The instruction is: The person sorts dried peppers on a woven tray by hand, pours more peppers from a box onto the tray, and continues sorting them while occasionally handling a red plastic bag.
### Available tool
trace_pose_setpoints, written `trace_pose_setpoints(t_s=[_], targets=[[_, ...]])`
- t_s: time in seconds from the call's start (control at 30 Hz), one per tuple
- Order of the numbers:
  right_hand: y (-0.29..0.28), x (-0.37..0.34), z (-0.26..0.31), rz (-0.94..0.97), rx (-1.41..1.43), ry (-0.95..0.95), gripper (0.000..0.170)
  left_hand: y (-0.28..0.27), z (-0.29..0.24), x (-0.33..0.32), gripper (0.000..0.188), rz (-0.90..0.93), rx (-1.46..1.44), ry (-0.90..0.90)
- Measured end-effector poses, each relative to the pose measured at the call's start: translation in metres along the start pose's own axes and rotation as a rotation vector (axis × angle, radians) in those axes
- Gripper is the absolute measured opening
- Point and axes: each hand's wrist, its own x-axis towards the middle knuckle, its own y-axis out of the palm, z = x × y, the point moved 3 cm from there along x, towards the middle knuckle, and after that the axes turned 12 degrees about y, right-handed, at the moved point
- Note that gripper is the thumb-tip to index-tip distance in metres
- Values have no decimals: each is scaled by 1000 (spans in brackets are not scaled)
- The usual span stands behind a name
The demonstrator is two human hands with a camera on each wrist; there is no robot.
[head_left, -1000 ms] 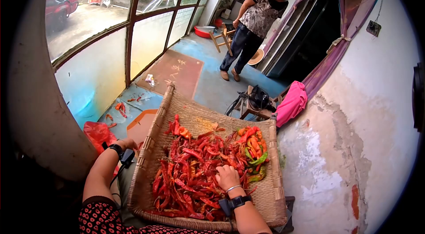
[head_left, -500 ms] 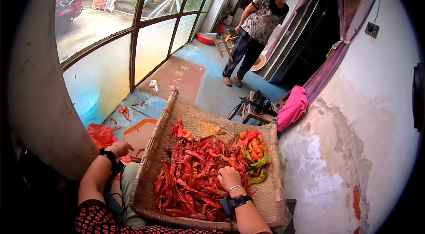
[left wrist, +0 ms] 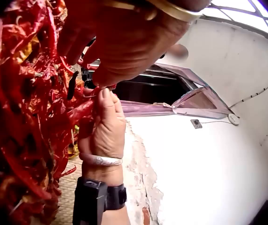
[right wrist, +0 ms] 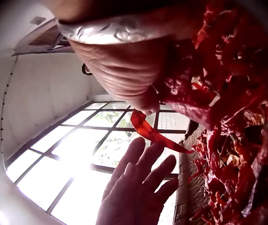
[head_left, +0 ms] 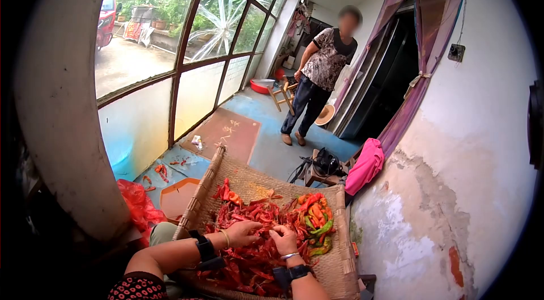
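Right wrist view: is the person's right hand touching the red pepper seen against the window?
Touching: the right wrist view shows the right hand meeting the red pepper at its upper end, with no gap between them.

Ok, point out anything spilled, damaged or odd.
Some loose red peppers lie on the blue floor, outside the basket holding the main heap, as if dropped. The wall on the right looks damaged: its surface is flaking, with a reddish patch exposed.

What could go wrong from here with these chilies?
The red chili pinched by the right hand might slip; it seems held near one end.
The woven tray lies right beside the left knee; a bump might spill the heaped chilies.
Green chilies lie at the heap's edge and might get mixed in.
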Motion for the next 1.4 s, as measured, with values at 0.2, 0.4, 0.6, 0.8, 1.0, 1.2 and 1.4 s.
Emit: trace_pose_setpoints(t_s=[0.2, 0.4, 0.6, 0.8, 1.0, 1.2, 1.4], targets=[[25, -7, -9, 316, 282, 166, 11, 44, 22, -25, 44, -118, -187, -92], [23, -14, 2, 454, 185, 167, 10, 36, 41, -30, 26, -203, -539, -337], [28, -19, 8, 624, 302, 190, 15, 30, 42, -31, 16, -149, -702, -277], [19, -1, -11, 304, 516, 252, 32, -26, 41, -35, 9, -635, -922, -493], [24, -1, -19, 317, 610, 339, 38, -73, 90, -66, 14, -1221, -1195, -375], [32, -4, -22, 355, 632, 368, 38, -81, 140, -83, 25, -1450, -1559, -391], [33, -5, -16, 363, 589, 388, 35, -84, 143, -86, 30, -1513, -1676, -365]])
